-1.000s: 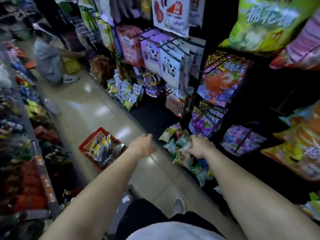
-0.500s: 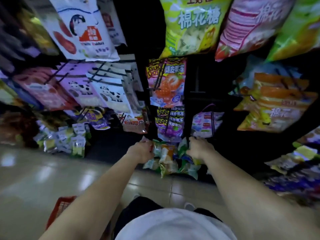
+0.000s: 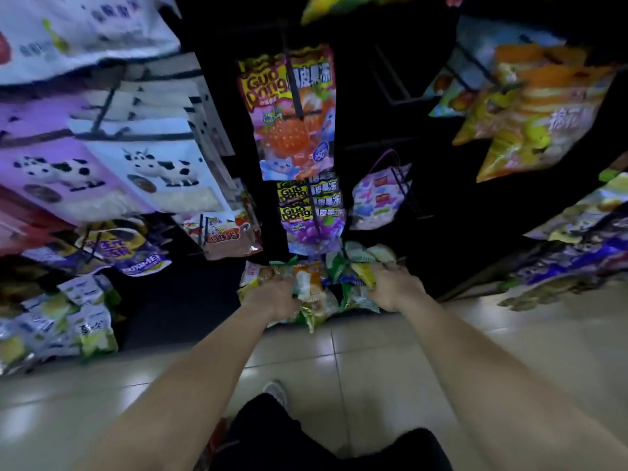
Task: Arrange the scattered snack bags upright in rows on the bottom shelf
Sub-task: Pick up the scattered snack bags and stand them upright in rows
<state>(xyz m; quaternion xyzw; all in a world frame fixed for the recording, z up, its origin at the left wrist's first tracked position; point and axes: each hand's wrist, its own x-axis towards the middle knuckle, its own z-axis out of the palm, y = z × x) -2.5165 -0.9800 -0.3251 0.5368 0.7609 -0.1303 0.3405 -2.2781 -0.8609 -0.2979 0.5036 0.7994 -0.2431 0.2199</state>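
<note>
A heap of small green, orange and white snack bags [image 3: 314, 290] lies jumbled on the dark bottom shelf [image 3: 183, 300], straight ahead of me. My left hand [image 3: 273, 297] is curled over the bags at the heap's left side. At the right side my right hand [image 3: 392, 288] grips a green and yellow bag [image 3: 362, 271]. Both arms reach down and forward. My fingertips are hidden among the bags.
Another group of white and green bags [image 3: 68, 321] sits on the shelf at the left. Large snack bags hang on hooks above, among them a strawberry bag [image 3: 294, 110] and a grape bag [image 3: 311, 215]. Tiled floor [image 3: 339, 362] and my shoe [image 3: 275, 390] lie below.
My view has swung from the aisle to face the shelf squarely. My left hand has come from above the floor onto the heap's left side. The red basket is out of view.
</note>
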